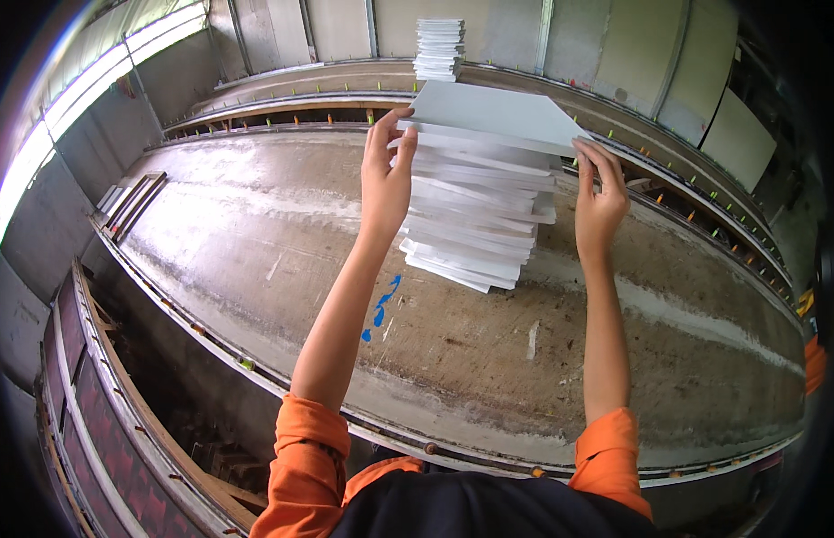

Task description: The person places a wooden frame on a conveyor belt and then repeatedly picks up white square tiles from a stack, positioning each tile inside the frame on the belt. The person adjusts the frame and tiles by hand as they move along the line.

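Note:
A tall, uneven stack of white sheets or thin panels (471, 215) stands on a long worn table (471, 359). At its top lies a flat white panel (493, 112), level with my raised hands. My left hand (387, 170) grips the panel's left edge, with the thumb toward me and the fingers round the corner. At the right corner, my right hand (601, 190) holds the panel between fingers and thumb. Whether the panel rests fully on the stack or is slightly lifted, I cannot tell.
A second white stack (439, 49) stands on another long table behind. Small coloured pegs line the table edges. Blue marks (381, 309) show on the near tabletop. A wooden frame (134, 206) lies at the far left. Someone's orange sleeve (815, 363) shows at the right rim.

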{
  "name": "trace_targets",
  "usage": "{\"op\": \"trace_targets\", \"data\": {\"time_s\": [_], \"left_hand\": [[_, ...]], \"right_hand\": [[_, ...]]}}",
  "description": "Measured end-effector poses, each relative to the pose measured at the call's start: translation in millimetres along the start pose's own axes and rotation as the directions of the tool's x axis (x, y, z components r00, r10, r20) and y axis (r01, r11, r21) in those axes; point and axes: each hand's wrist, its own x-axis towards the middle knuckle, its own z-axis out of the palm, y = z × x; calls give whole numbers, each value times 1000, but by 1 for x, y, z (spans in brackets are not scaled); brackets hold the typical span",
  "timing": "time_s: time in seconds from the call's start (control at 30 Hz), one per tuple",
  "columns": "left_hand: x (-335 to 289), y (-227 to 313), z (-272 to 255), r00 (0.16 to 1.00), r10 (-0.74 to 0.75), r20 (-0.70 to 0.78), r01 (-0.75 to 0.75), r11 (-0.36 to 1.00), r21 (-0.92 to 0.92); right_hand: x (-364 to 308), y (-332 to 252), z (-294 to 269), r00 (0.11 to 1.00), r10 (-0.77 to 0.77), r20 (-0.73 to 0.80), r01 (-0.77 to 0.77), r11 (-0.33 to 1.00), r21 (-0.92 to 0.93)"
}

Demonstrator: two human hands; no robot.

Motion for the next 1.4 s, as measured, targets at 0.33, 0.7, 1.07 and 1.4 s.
{"op": "trace_targets", "data": {"time_s": [0.33, 0.7, 1.07, 1.4], "left_hand": [[-15, 32, -67, 923, -370, -105, 219, 731, -646], [-101, 47, -339, 829, -354, -433, 198, 910, -365], [-193, 26, -592, 661, -241, -711, 286, 956, -58], [-214, 2, -762, 359, -92, -929, 593, 791, 151]], "right_hand": [[-21, -60, 37, 926, -347, -146, 363, 926, 103], [-94, -245, 205, 948, -304, 97, 178, 757, 628], [-176, -480, 440, 425, -102, 899, -764, 492, 417], [-255, -646, 582, 179, -233, 956, -892, 372, 257]]}}
